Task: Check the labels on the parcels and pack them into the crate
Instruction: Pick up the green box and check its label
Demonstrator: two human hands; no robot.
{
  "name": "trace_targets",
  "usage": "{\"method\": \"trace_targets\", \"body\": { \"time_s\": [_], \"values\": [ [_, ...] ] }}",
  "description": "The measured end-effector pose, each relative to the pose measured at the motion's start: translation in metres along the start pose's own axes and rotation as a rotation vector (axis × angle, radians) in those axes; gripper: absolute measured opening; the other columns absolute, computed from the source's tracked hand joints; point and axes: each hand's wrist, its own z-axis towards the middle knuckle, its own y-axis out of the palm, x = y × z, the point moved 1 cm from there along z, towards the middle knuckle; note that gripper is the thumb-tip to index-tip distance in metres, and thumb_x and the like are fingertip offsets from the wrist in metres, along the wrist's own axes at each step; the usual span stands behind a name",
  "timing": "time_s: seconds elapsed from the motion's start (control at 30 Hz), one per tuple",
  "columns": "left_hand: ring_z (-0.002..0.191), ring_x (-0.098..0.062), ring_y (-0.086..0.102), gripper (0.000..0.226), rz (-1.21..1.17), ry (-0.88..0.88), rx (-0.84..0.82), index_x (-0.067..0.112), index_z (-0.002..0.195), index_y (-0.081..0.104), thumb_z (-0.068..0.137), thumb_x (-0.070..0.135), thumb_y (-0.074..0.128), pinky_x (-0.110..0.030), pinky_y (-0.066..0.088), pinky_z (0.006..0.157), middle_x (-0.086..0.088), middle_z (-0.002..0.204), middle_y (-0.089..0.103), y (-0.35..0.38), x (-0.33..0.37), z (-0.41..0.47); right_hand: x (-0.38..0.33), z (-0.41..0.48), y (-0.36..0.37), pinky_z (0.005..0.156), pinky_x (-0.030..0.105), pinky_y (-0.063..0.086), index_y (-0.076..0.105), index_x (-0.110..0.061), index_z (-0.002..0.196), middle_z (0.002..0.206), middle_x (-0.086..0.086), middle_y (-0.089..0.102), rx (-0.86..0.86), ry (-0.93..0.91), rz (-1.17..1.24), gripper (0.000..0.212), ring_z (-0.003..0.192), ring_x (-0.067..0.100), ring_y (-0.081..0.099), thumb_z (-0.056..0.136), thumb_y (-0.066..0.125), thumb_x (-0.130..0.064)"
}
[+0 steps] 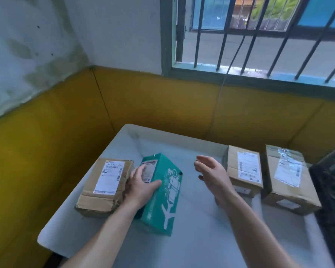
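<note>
Three cardboard parcels — one teal box.

L hand holds teal parcel on table; R hand hovers, relaxed.

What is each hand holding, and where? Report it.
The left hand grips the teal parcel across its upper edge, fingers on the labelled face, thumb on the printed side. The right hand holds nothing.

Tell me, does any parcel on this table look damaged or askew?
Yes. The brown parcel at the far left is crumpled and dented at its near end. The teal parcel beside it stands tilted, held by the left hand.
</note>
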Motion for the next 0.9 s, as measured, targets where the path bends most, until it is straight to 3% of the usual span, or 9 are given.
{"method": "trace_targets", "body": {
  "time_s": [0.13, 0.2, 0.27, 0.37, 0.47, 0.67, 0.9],
  "values": [
    [0.097, -0.03, 0.076, 0.055, -0.558, -0.073, -0.261, 0.033, 0.145, 0.043, 0.096, 0.036, 0.068, -0.049, 0.063, 0.085, -0.005, 0.123, 0.071, -0.009, 0.013, 0.007, 0.01, -0.008, 0.009, 0.093, 0.038, 0.039, 0.043, -0.021, 0.148, 0.154, 0.004, 0.047, 0.137, 0.022, 0.013, 0.056, 0.137, 0.023, 0.046, 0.099, 0.058, -0.043],
    [0.101, -0.035, 0.076, 0.045, -0.749, -0.082, -0.368, 0.028, 0.14, 0.05, 0.098, 0.035, 0.064, -0.047, 0.061, 0.083, -0.009, 0.12, 0.074, -0.006, 0.02, 0.009, 0.015, -0.01, 0.005, 0.093, 0.042, 0.037, 0.034, -0.026, 0.154, 0.159, 0.005, 0.04, 0.13, 0.062, 0.035, 0.066, 0.144, 0.027, 0.04, 0.097, 0.056, -0.052],
    [0.108, -0.04, 0.072, 0.041, -0.844, -0.06, -0.469, 0.024, 0.138, 0.052, 0.099, 0.034, 0.061, -0.047, 0.06, 0.083, -0.013, 0.123, 0.073, -0.001, 0.029, 0.01, 0.018, -0.013, -0.001, 0.102, 0.046, 0.037, 0.026, -0.031, 0.158, 0.16, 0.007, 0.038, 0.108, 0.104, 0.089, 0.077, 0.145, 0.031, 0.039, 0.092, 0.057, -0.058],
    [0.107, -0.04, 0.072, 0.049, -0.85, 0.006, -0.558, 0.021, 0.138, 0.051, 0.093, 0.033, 0.067, -0.044, 0.062, 0.076, -0.016, 0.123, 0.072, 0.012, 0.047, 0.005, 0.019, -0.018, -0.018, 0.113, 0.062, 0.035, 0.019, -0.035, 0.158, 0.143, 0.01, 0.059, 0.038, 0.131, 0.24, 0.092, 0.133, 0.034, 0.054, 0.08, 0.06, -0.062],
    [0.105, -0.04, 0.072, 0.057, -0.83, 0.056, -0.606, 0.023, 0.138, 0.05, 0.085, 0.035, 0.068, -0.046, 0.062, 0.078, -0.017, 0.123, 0.072, 0.025, 0.066, -0.001, 0.013, -0.022, -0.032, 0.1, 0.058, 0.051, 0.029, -0.036, 0.152, 0.12, 0.009, 0.073, 0.009, 0.076, 0.335, 0.069, 0.107, 0.034, 0.071, 0.092, 0.061, -0.046],
    [0.112, -0.038, 0.07, 0.053, -0.724, 0.115, -0.768, 0.027, 0.135, 0.052, 0.087, 0.043, 0.065, -0.055, 0.055, 0.095, -0.013, 0.126, 0.071, 0.049, 0.092, -0.005, 0.012, -0.027, -0.065, 0.084, 0.05, 0.06, 0.042, -0.033, 0.145, 0.12, 0.01, 0.073, 0.13, -0.005, 0.425, 0.052, 0.101, 0.034, 0.074, 0.097, 0.063, -0.028],
    [0.107, -0.036, 0.071, 0.064, -0.685, 0.192, -0.797, 0.03, 0.138, 0.045, 0.079, 0.029, 0.068, -0.046, 0.061, 0.084, -0.013, 0.123, 0.071, 0.071, 0.102, -0.013, 0.02, -0.018, -0.097, 0.088, 0.056, 0.058, 0.034, -0.031, 0.149, 0.115, 0.011, 0.074, 0.18, 0.008, 0.425, 0.061, 0.099, 0.032, 0.075, 0.096, 0.061, -0.047]
  ]
}}
